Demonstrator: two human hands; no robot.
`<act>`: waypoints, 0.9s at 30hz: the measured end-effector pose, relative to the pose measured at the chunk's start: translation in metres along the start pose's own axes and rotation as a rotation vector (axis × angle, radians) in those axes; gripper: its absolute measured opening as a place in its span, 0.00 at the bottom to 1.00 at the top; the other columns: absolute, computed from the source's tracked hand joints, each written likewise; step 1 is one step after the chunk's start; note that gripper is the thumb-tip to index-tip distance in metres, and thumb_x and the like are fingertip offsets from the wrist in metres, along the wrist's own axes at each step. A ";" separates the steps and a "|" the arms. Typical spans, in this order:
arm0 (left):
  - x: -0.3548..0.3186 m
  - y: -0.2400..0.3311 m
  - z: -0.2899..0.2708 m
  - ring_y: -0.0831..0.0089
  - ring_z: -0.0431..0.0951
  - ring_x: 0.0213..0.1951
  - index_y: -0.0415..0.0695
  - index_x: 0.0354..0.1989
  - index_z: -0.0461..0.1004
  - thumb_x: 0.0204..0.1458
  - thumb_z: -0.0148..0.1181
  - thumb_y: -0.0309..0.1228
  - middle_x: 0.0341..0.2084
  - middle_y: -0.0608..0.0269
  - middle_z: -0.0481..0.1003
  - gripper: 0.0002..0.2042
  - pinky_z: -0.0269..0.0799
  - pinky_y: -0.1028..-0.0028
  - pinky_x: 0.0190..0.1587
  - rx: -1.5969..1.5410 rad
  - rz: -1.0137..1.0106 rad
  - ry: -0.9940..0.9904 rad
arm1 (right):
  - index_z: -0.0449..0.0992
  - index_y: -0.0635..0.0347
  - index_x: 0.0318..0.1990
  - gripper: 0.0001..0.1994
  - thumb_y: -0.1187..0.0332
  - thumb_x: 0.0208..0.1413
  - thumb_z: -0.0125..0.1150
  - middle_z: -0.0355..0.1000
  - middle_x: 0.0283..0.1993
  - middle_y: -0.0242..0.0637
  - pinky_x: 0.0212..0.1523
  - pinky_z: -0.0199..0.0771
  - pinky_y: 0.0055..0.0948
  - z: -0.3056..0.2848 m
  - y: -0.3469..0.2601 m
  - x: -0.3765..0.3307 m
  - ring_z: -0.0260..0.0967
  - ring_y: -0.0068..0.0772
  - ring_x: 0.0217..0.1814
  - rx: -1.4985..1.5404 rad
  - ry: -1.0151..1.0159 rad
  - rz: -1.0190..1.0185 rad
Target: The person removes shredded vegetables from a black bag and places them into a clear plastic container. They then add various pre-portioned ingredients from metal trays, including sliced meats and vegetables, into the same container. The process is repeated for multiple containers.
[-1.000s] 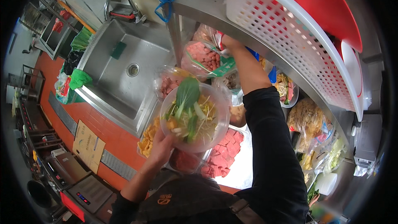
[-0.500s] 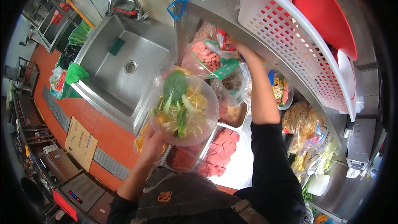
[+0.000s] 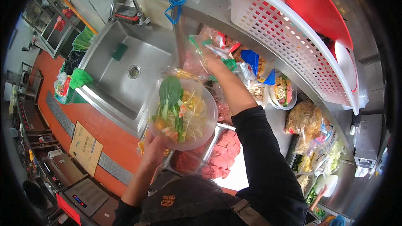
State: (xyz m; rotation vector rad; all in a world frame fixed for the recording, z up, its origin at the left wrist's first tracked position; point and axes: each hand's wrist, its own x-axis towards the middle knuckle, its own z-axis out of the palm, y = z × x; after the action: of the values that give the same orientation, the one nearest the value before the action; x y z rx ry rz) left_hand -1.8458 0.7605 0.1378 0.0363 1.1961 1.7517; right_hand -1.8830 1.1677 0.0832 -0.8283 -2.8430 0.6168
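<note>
My left hand (image 3: 154, 147) grips the near rim of a clear plastic bowl (image 3: 211, 115). Inside it lie a green leaf (image 3: 170, 92), bean sprouts (image 3: 193, 119) and small orange-and-white pieces (image 3: 183, 110). My right hand (image 3: 211, 60) reaches into an open plastic bag (image 3: 193, 60) with pink contents and a green edge; its fingers are hidden there. Close by are a blue-marked bag (image 3: 251, 62) and a bag of pale pieces (image 3: 256, 90). Below the bowl stand metal trays of flat pink meat slices (image 3: 224, 150) and darker red meat (image 3: 184, 161).
A steel sink (image 3: 113, 75) is at the left, beside a metal post (image 3: 178, 29). A white perforated basket (image 3: 289, 37) overhangs the back right. Another filled bowl (image 3: 283, 92) and a bag of noodles (image 3: 303, 119) stand at right. Another person's hand (image 3: 321, 193) shows at lower right.
My right hand has moved left from the packets at the back to the bag of pink pieces. Orange-and-white pieces now show in the bowl. Another person's hand has come into view.
</note>
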 end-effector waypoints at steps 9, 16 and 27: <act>-0.046 -0.007 -0.025 0.63 0.78 0.51 0.38 0.66 0.62 0.57 0.48 0.23 0.52 0.57 0.74 0.25 0.79 0.60 0.53 0.055 -0.032 0.084 | 0.81 0.54 0.47 0.12 0.65 0.60 0.55 0.81 0.47 0.44 0.52 0.79 0.42 0.006 0.030 0.001 0.80 0.45 0.50 -0.036 0.057 -0.142; -0.073 -0.003 -0.030 0.60 0.79 0.53 0.35 0.67 0.61 0.56 0.46 0.23 0.54 0.53 0.74 0.27 0.79 0.57 0.53 0.021 0.027 0.066 | 0.80 0.63 0.49 0.12 0.77 0.59 0.58 0.83 0.38 0.44 0.38 0.79 0.32 -0.079 -0.036 -0.089 0.81 0.33 0.38 0.138 0.203 0.057; -0.078 -0.010 -0.063 0.61 0.77 0.57 0.41 0.72 0.55 0.53 0.43 0.20 0.60 0.55 0.71 0.32 0.80 0.58 0.54 -0.018 -0.005 0.108 | 0.76 0.61 0.58 0.20 0.69 0.57 0.63 0.80 0.49 0.50 0.46 0.80 0.45 0.065 -0.088 -0.092 0.80 0.50 0.45 0.286 -0.191 -0.118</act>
State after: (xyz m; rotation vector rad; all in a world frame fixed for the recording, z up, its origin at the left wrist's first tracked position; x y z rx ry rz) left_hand -1.8300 0.6614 0.1336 -0.0729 1.2568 1.7785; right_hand -1.8629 1.0277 0.0609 -0.5773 -2.8410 1.1058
